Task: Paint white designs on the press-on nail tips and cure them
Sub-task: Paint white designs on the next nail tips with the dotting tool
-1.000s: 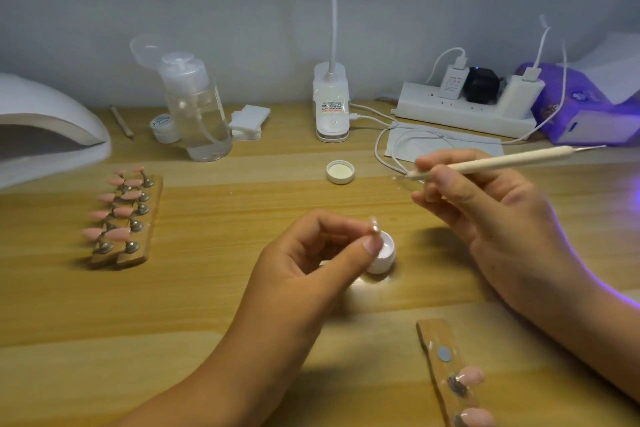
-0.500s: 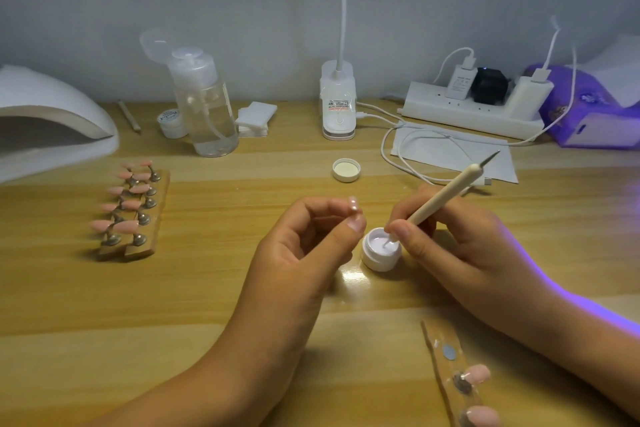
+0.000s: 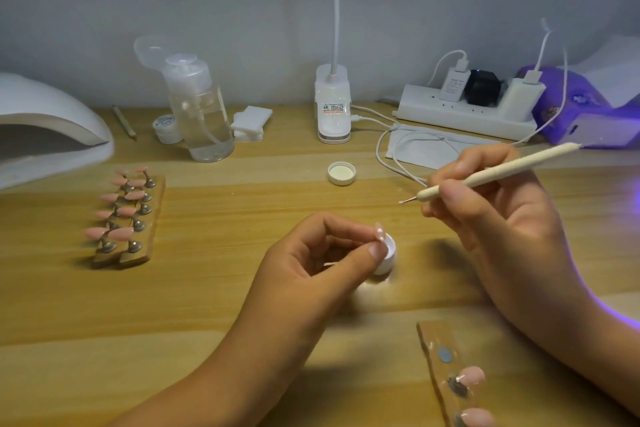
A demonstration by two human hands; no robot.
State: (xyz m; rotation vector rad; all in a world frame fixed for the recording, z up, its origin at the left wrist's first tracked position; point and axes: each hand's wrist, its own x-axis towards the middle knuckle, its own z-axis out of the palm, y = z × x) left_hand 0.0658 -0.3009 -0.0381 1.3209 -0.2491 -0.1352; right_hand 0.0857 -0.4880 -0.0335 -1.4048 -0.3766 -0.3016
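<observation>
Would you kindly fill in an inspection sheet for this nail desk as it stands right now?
Surface: wooden table, violet glow at right edge.
Job's things: gel pot, its lid lying apart; holder of pink tips at left; holder strip near right; white curing lamp far left.
Clutter: pump bottle, small jar, cotton pads, stick, white sheet.
Grippers: left hand pinches a nail tip by the pot; right hand holds the dotting pen, tip clear of the pot.
Cables: white cable loops from desk lamp base; power strip carries three plugs.
Surroundings: grey wall; purple device at right.
</observation>
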